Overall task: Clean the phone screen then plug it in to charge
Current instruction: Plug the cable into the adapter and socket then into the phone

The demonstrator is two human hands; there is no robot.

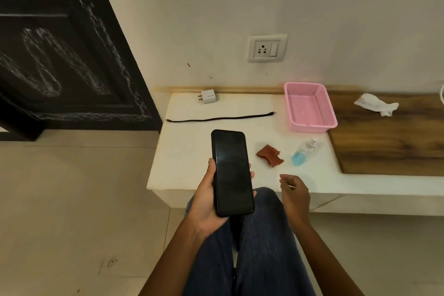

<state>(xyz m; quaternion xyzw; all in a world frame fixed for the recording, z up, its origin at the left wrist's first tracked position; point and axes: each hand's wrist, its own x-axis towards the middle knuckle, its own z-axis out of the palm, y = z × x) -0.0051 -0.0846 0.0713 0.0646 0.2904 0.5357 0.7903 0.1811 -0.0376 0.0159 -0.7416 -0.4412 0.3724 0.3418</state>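
Both hands work off the table's front edge: the left hand (206, 202) grips the phone (231, 173) screen-up for wiping, the right hand (294, 193) empty, fingers loosely curled, nearing the cloth (270, 155).

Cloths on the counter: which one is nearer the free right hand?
The reddish-brown cloth, crumpled on the white counter just beyond the right hand, beside the spray bottle. The white cloth lies far off on the wooden section.

Low white table (192, 170) carrying the lot: a rust-red cloth (270, 155) just beyond the right fingers (284, 179), a spray bottle (303, 151) beside it. Farther from the fingertips, a pink basket (310, 107), black cable (221, 118) and white adapter (208, 96); a crumpled tissue (376, 104) sits on the wooden board (394, 142).
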